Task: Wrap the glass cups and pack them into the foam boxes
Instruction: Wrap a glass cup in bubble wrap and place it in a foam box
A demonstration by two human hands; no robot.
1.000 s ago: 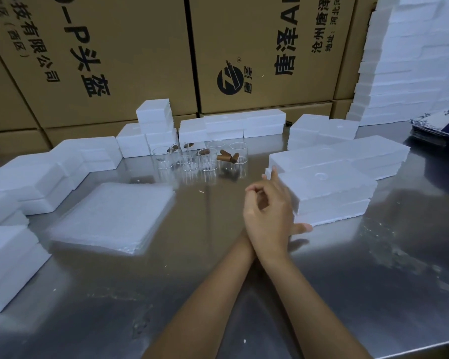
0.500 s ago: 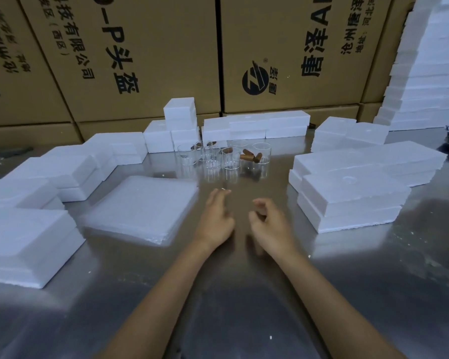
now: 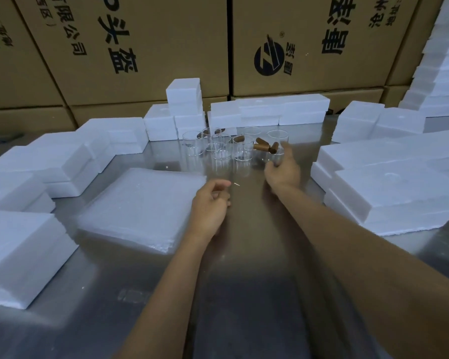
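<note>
Glass cups (image 3: 219, 149) cluster mid-bench, and your right hand (image 3: 283, 168) curls round the rightmost one, beside the brown corks (image 3: 263, 146). Your left hand (image 3: 210, 203) hangs loosely curled, holding nothing, just beside the wrap sheets (image 3: 140, 206). Foam boxes (image 3: 389, 193) ring the steel bench (image 3: 244, 294).

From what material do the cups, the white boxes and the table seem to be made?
Cups: clear glass, since the table shows through them. White boxes: apparently matte expanded foam with a grainy surface. Table: probably brushed stainless steel, grey with blurred reflections.
</note>
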